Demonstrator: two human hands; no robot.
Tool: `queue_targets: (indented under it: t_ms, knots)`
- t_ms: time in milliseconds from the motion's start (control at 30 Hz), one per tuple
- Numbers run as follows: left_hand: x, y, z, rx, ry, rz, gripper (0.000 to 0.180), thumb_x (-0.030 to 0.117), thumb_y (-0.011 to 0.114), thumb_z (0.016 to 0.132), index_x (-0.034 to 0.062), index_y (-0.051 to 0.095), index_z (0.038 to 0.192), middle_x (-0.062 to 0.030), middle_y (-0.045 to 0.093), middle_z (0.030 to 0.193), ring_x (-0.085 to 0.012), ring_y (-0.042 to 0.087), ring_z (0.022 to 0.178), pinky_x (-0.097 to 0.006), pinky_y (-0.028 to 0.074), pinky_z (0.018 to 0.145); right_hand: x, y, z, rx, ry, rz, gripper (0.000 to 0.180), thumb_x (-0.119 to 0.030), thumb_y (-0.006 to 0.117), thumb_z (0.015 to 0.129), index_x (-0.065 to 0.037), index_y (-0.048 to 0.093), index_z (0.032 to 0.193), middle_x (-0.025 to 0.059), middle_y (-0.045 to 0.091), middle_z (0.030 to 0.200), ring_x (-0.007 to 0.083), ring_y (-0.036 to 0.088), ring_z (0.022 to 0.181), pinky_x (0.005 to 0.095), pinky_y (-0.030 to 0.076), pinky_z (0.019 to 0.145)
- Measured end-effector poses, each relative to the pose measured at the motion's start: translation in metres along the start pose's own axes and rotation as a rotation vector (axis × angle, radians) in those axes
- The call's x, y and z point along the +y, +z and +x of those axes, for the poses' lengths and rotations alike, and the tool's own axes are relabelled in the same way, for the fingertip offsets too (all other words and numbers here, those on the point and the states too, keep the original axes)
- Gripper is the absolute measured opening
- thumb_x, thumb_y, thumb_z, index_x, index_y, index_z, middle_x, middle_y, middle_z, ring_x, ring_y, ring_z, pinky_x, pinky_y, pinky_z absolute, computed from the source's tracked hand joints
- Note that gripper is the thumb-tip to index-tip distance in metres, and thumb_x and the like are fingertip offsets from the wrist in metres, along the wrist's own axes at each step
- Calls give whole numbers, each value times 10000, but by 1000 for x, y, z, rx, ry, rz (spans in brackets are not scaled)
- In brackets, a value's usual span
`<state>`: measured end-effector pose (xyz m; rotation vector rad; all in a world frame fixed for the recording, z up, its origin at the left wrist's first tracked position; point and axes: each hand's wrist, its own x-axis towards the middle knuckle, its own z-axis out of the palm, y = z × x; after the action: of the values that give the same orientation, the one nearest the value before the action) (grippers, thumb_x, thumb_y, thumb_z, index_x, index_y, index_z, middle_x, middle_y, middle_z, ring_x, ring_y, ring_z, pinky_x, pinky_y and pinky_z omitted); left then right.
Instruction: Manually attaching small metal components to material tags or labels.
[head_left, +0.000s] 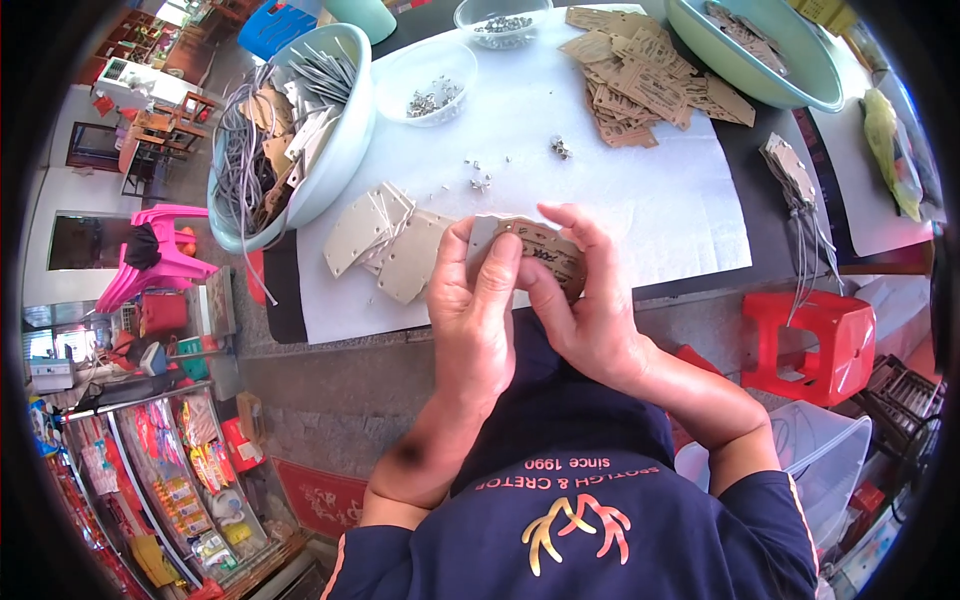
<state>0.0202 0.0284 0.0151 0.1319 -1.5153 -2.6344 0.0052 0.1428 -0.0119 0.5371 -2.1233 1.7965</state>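
Note:
My left hand (478, 290) and my right hand (592, 295) hold a tan flat plate (548, 250) with dark printed marks between them, just over the near edge of the white sheet. The left thumb presses on its face, and the fingers of both hands close round its edges. Whether it is one plate or a few together, I cannot tell. Beside my left hand lie several pale plates (395, 235) with small holes, fanned out, with thin pale wires on them. Small loose metal pieces (480, 184) lie scattered beyond my hands, with a little heap (560, 148) farther right.
On the white sheet (680, 215) stand two clear bowls (440, 62) (478, 28) of metal pieces. A basin (350, 150) of grey wires and plates is left; another basin (800, 85) is far right, near piled printed plates (640, 75). Wired plates (790, 170) hang above a red stool (815, 340).

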Motion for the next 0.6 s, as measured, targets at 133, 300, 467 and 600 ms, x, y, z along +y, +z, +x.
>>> queue_targets:
  t_ms: [133, 300, 467, 600]
  knots:
    - [1, -18, 7, 19, -39, -70, 263, 81, 555, 952, 39, 517, 1208, -76, 615, 1083, -157, 593, 1003, -305, 471, 883, 4, -10, 14, -224, -62, -16, 491, -193, 670, 886, -9, 455, 1287, 198, 645, 942, 343, 652, 801, 397, 523, 722]
    - [-3, -32, 7, 34, -29, 21, 238, 84, 569, 948, 27, 533, 1177, -53, 630, 1036, -117, 592, 962, -278, 463, 871, 12, -44, 44, -242, 241, -123, 268, -202, 660, 897, -45, 617, 1110, 117, 645, 853, 185, 570, 602, 320, 477, 577]
    - [-8, -35, 3, 1, -24, 90, 207, 86, 574, 953, 12, 543, 1144, -51, 639, 1011, -96, 592, 933, -250, 462, 856, 27, -74, 90, -160, 88, -439, 121, -99, 665, 839, -26, 659, 936, 94, 647, 859, 203, 602, 621, 325, 487, 598]
    - [-5, -32, 4, -38, -30, 137, 187, 94, 576, 954, 13, 549, 1121, -46, 637, 1004, -88, 589, 919, -244, 468, 841, 38, -73, 104, -346, -32, -628, 153, -173, 626, 864, -33, 680, 895, 102, 651, 897, 297, 650, 811, 385, 507, 734]
